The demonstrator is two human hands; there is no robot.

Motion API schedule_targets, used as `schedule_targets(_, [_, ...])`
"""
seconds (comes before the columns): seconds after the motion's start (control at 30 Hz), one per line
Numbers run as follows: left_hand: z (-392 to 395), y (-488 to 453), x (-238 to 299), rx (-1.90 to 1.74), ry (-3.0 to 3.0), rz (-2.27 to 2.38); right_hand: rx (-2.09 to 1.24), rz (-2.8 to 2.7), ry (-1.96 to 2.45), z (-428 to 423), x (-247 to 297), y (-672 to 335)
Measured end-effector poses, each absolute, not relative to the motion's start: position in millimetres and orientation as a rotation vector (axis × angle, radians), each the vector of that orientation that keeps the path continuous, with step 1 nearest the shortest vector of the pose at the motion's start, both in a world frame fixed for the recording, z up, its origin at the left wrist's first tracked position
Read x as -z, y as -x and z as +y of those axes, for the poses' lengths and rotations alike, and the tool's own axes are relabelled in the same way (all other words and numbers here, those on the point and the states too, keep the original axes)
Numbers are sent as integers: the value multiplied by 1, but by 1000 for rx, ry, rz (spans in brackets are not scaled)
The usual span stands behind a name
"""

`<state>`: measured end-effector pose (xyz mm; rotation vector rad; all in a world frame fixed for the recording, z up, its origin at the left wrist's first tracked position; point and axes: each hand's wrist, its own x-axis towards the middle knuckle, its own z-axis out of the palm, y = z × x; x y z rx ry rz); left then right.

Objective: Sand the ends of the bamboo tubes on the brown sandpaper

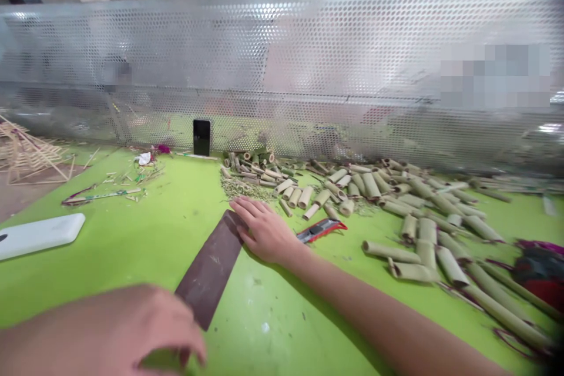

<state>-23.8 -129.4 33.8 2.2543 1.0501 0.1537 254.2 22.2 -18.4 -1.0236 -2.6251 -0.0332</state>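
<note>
A long, flat, dark brown blade (pixel 210 269) lies diagonally on the green table (pixel 132 247). My right hand (pixel 263 229) rests flat on its far end, fingers stretched out and spread. My left hand (pixel 127 329) is close to the camera at the bottom left, blurred, fingers curled downward near the blade's near end; what it holds, if anything, is hidden. Several cut bamboo tubes (pixel 374 194) lie in a heap beyond and to the right of my right hand.
A red and grey utility knife (pixel 321 230) lies just right of my right hand. A white slab (pixel 37 235) sits at left, thin bamboo strips (pixel 26 155) at far left. A black phone (pixel 201 137) leans on the perforated metal screen (pixel 308 70). Dark red objects (pixel 540 267) are at right.
</note>
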Motion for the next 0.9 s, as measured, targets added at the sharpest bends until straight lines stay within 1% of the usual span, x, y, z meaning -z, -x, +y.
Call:
schedule_targets(0.13, [-53, -4, -34, -253, -2596, 973, -17, -2626, 1057, 20, 18, -255])
schedule_targets(0.27, [-10, -12, -4, -411, -2727, 1010, -43, -2606, 1068, 17, 18, -260])
schedule_targets(0.33, [-7, -8, 10, -501, -2731, 957, -23, -2603, 1090, 22, 11, -266])
schedule_targets(0.4, [-9, -3, 18, -590, -2743, 880, 2, -2590, 1201, 35, -3, -277])
schedule_targets(0.57, [-10, 1, 25, -844, -2738, 809, 92, -2509, 1794, 106, -49, -306])
schedule_targets(0.67, [-6, -2, 28, -847, -2745, 791, 154, -2537, 1875, 152, -58, -314])
schedule_targets(0.73, [-4, -2, 30, -834, -2758, 795, 115, -2623, 1862, 172, -54, -312])
schedule_targets(0.9, [-5, -2, 31, -847, -2799, 792, 36, -2744, 1779, 187, -41, -302])
